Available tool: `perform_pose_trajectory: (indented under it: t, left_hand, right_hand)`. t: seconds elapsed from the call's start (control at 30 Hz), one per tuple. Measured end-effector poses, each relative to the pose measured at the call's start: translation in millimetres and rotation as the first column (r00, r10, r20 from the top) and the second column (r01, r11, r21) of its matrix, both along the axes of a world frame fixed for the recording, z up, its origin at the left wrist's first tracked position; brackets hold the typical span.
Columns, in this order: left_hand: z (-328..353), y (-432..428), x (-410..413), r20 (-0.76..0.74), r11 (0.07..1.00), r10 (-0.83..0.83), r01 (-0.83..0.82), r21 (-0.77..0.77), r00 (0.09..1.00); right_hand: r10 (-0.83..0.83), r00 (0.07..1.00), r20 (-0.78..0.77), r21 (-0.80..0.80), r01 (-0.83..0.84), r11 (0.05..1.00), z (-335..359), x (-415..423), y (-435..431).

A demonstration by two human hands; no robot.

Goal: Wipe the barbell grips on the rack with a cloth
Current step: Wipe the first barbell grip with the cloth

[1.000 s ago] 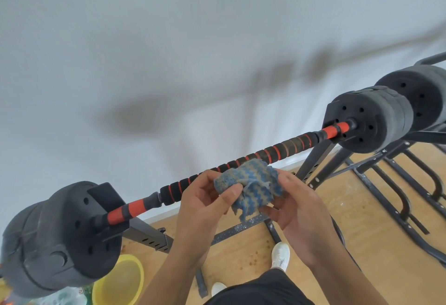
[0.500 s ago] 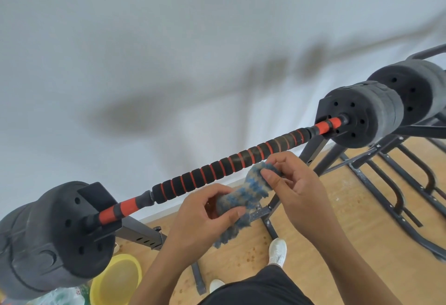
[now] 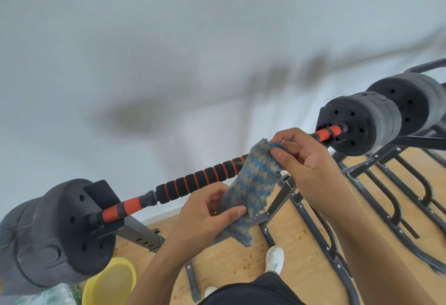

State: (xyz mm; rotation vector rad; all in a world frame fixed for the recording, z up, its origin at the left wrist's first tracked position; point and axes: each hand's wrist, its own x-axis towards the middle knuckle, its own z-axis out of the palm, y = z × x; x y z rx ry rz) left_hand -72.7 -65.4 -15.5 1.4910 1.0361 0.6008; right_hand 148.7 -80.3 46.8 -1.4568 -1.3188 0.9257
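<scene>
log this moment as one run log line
step: spreading cloth | left hand: pinches lower edge | right hand: pinches top corner | barbell grip: behind cloth, contact unclear

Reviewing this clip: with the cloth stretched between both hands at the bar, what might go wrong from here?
1. The cloth is held only by pinches from the left hand and right hand; it may slip once rubbing starts.
2. Its frayed lower edge hangs near the rack bracket and might snag.
3. Wiping the barbell hard might roll it.
</scene>
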Motion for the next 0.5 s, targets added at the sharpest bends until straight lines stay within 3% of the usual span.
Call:
perform_pose_trajectory:
  t: [0.17,0.27,0.4,0.5]
  left_hand:
    - [2.1,5.6,6.9,0.009,0.972,0.195,-0.192,-0.137,0.981]
    - [6.7,11.0,4.9,0.077,0.95,0.238,-0.216,-0.224,0.968]
    - [14.5,12.6,-0.4,0.073,0.963,0.202,-0.184,-0.196,0.977]
    - [21.0,9.3,-2.9,0.059,0.984,0.125,-0.117,-0.134,0.99]
  right_hand:
    - [0.174,0.97,0.17,0.055,-0.186,0.981,17.7,-3.9,-13.5]
    - [0.373,0.862,0.342,-0.09,-0.365,0.927,21.2,-9.5,-32.7]
    - [0.495,0.716,0.492,-0.215,-0.451,0.866,1.2,-17.3,-48.1]
    - [0.543,0.677,0.496,-0.319,-0.439,0.84,-9.5,-12.3,-51.3]
